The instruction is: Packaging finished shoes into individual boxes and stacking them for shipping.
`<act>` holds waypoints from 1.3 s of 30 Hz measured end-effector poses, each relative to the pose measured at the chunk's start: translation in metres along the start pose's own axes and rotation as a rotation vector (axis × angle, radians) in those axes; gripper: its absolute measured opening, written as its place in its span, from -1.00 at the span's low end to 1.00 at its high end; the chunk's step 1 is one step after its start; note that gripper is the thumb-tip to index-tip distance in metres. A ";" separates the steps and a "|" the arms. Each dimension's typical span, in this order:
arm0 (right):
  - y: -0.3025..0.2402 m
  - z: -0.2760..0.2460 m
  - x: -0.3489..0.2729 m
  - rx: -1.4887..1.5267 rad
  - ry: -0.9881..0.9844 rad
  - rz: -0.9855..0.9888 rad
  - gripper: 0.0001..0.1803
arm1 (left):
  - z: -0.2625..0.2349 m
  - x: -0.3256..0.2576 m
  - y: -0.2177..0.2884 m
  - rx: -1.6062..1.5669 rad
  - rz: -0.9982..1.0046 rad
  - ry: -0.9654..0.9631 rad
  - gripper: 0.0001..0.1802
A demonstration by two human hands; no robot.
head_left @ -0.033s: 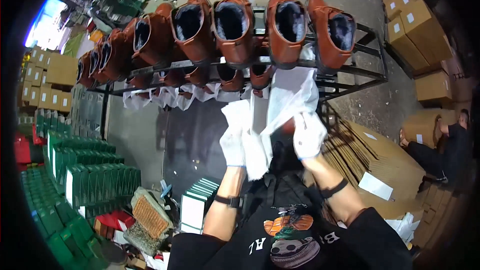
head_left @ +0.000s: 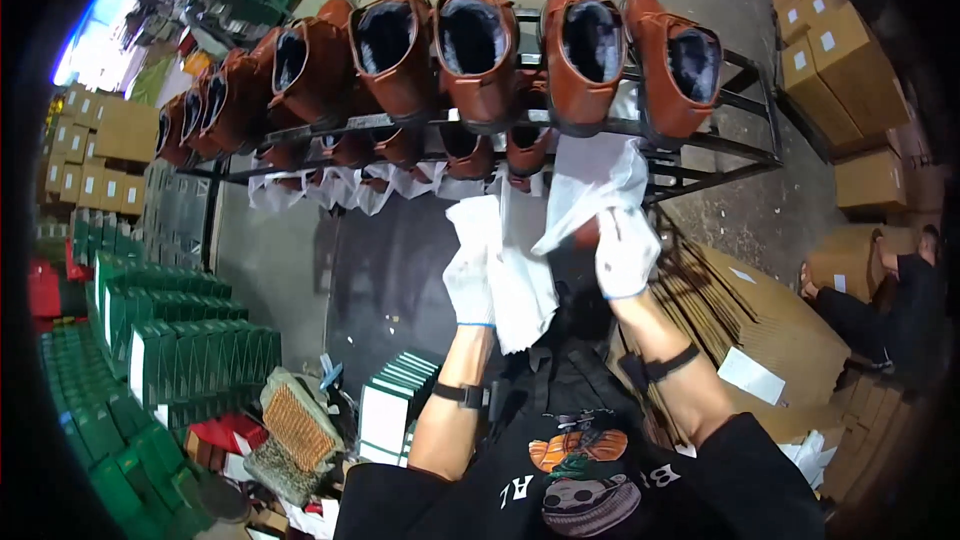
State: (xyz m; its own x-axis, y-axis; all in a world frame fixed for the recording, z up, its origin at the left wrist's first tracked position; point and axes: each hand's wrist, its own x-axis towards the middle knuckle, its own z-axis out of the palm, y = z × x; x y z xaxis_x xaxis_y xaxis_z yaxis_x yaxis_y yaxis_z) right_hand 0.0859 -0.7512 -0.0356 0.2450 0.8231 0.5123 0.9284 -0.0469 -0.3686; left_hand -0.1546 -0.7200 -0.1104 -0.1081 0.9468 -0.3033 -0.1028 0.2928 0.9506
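Note:
My left hand (head_left: 468,277), in a white knit glove, is closed around a bundle of thin white bags (head_left: 522,305) that hangs down over my front. To its right my gloved right hand (head_left: 627,258) grips a translucent white bag (head_left: 598,180), which spreads up toward the rack. A reddish-brown patch shows beside the right fingers; I cannot tell whether it is a shoe. Above both hands, brown leather shoes (head_left: 470,40) with fluffy grey lining line the top of a black metal rack (head_left: 725,135). More shoes (head_left: 465,153) sit on the tier below, with white bags around some.
Green shoeboxes (head_left: 205,365) are stacked at the left, and more green-and-white boxes (head_left: 392,405) stand near my left forearm. A woven cushion (head_left: 298,425) lies beside them. Flattened cardboard (head_left: 770,325) and cartons (head_left: 830,50) fill the right, where another person (head_left: 905,290) crouches.
The white bag at my right hand has come away from the bundle in my left hand. My right hand has moved slightly up, and the view has shifted a little.

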 end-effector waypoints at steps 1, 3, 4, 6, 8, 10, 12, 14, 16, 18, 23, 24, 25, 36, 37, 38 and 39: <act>0.017 0.020 0.014 -0.067 0.006 -0.041 -0.84 | -0.002 0.010 -0.015 0.002 -0.006 0.020 -0.79; 0.066 0.063 0.026 -0.146 0.030 0.020 -0.82 | 0.007 0.023 -0.036 0.082 0.072 -0.041 -0.79; 0.065 0.081 0.032 -0.156 0.069 -0.007 -0.81 | -0.002 0.028 -0.048 0.085 0.072 -0.018 -0.79; -0.041 0.052 0.017 -0.199 -0.005 -0.323 -0.81 | -0.038 0.032 -0.074 0.320 0.257 0.059 -0.78; -0.076 0.065 -0.019 0.353 -0.322 0.080 -0.79 | -0.019 0.027 -0.053 0.486 0.288 -0.045 -0.78; -0.055 0.086 -0.051 0.551 -0.768 0.284 -0.74 | -0.005 0.023 -0.020 0.846 0.384 -0.222 -0.77; -0.077 0.078 -0.041 0.515 -0.698 0.151 -0.76 | -0.040 0.024 -0.061 0.550 0.303 -0.124 -0.78; -0.053 0.074 -0.029 0.322 -0.772 0.091 -0.74 | -0.050 0.018 -0.071 0.232 0.233 -0.074 -0.78; -0.031 0.068 -0.025 0.060 -0.658 0.053 -0.75 | -0.061 0.009 -0.057 -0.027 -0.058 0.056 -0.83; -0.024 0.068 -0.008 -0.060 -0.678 0.051 -0.78 | -0.085 0.009 -0.061 0.361 0.192 0.052 -0.78; -0.028 0.107 0.057 0.072 -0.497 -0.098 -0.42 | -0.073 -0.011 -0.003 0.420 -0.019 0.080 -0.71; -0.049 0.111 0.082 0.073 -0.647 0.054 -0.45 | -0.076 -0.013 -0.006 0.445 -0.032 0.095 -0.70; -0.038 0.129 0.101 -0.007 -0.693 0.038 -0.51 | -0.069 -0.010 -0.014 0.352 0.079 0.101 -0.67; -0.077 -0.099 -0.041 1.030 -0.639 0.853 -0.71 | -0.119 -0.013 -0.049 0.298 0.090 0.193 -0.74; -0.095 -0.102 -0.049 1.328 -0.546 1.258 -0.73 | -0.114 -0.018 -0.037 0.222 0.039 0.145 -0.74; -0.107 -0.091 -0.052 1.308 -0.581 1.321 -0.73 | -0.111 -0.024 -0.031 0.156 -0.010 0.102 -0.74; -0.111 -0.070 -0.057 1.111 -0.619 1.301 -0.75 | -0.110 -0.026 -0.027 0.288 0.006 0.073 -0.74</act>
State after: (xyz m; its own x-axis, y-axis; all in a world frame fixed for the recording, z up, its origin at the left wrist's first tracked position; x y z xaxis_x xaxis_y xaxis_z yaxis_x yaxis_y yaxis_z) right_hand -0.0118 -0.8326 0.0303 0.2126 0.6538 -0.7262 -0.4084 -0.6157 -0.6738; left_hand -0.2574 -0.7669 -0.1350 -0.1797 0.9394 -0.2918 0.1819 0.3233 0.9286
